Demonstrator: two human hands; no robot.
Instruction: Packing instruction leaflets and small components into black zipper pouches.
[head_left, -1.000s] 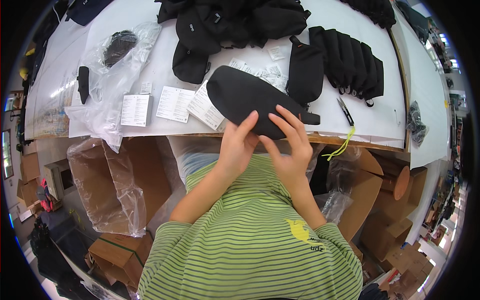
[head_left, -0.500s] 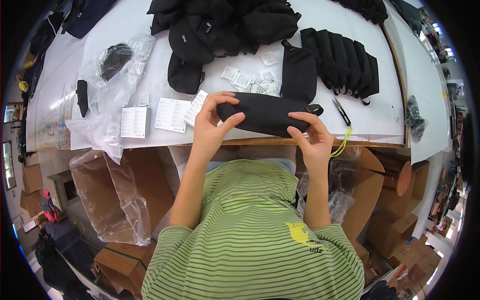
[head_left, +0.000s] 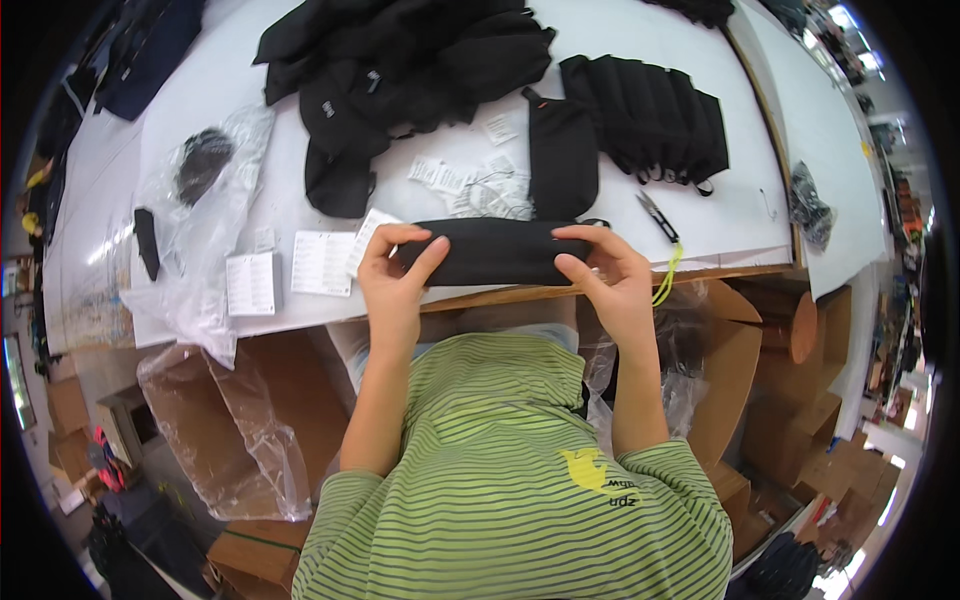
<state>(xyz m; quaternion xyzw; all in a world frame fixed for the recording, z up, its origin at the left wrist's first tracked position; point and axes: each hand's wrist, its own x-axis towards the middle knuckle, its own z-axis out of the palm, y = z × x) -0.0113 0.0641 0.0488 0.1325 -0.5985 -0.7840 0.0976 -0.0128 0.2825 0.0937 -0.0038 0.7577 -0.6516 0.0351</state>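
Observation:
A long black fabric pouch [head_left: 495, 252] is stretched level between my two hands at the table's front edge. My left hand [head_left: 400, 268] pinches its left end between thumb and fingers. At the other end my right hand [head_left: 603, 262] grips it the same way, with a small loop poking out above the fingers. Just beyond lies another black pouch [head_left: 562, 160] with a small orange tag. White printed labels [head_left: 470, 185] are scattered left of that pouch. Thread snips [head_left: 657, 216] with a yellow-green cord rest to the right of my right hand.
A heap of black pouches [head_left: 420, 60] covers the far middle, and a row of similar pouches [head_left: 655, 120] lies at far right. Left are a clear plastic bag [head_left: 215, 220], a stack of white cards [head_left: 254, 284] and a black strip [head_left: 147, 243]. Cardboard boxes [head_left: 290, 385] stand below the table.
The pouch in my hands has turned from slightly tilted to level and looks flatter, with its ends still gripped. The whole view has shifted, moving the table's things left and mostly down.

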